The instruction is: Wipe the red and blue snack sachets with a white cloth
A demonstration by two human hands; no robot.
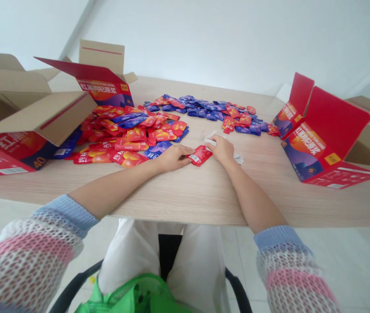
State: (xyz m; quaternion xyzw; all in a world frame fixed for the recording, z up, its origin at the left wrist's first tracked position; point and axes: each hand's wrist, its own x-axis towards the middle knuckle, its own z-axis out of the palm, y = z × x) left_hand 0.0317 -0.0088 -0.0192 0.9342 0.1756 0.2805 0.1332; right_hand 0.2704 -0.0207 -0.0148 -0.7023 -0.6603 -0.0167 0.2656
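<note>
A single red sachet with white print lies on the table between my two hands. Its left end is in the fingers of my left hand, which rests low on the tabletop. My right hand is closed on a crumpled white tissue at the sachet's right end. Part of the tissue is hidden behind the fingers. Just left of my left hand spreads a heap of red and blue sachets. More red and blue sachets lie in a loose band farther back.
Open red and blue cartons crowd the left side, one carton standing behind the heap. At the right stand two more open cartons. Another bit of white tissue lies by my right wrist. The table's front edge runs above my lap.
</note>
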